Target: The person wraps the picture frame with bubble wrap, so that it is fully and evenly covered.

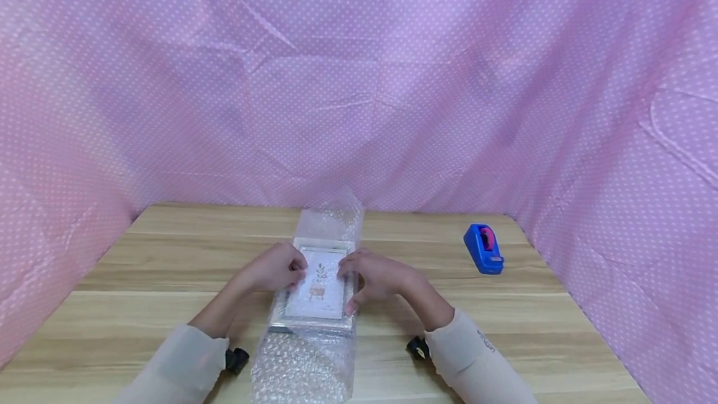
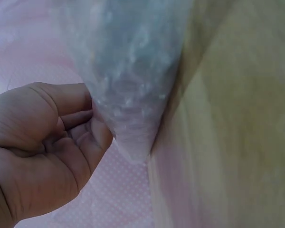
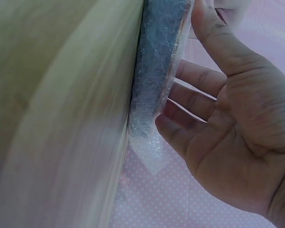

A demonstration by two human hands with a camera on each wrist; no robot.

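A picture frame [image 1: 317, 285] with a leaf design lies on the table, covered by clear bubble wrap [image 1: 303, 366] that runs out beyond its near and far ends. My left hand [image 1: 284, 266] is at the frame's left side, thumb and fingers pinching the wrap; the left wrist view shows the bubble wrap [image 2: 133, 95] rising from those fingertips. On the right side, my right hand [image 1: 377, 276] rests spread fingers on the wrapped frame, thumb toward the near corner. From the right wrist, the frame's wrapped side [image 3: 154, 71] stands beside relaxed fingers.
A blue tape dispenser [image 1: 483, 249] with a pink roll sits at the right on the wooden table [image 1: 533, 329]. Pink dotted cloth [image 1: 359, 80] hangs behind the table and along both sides.
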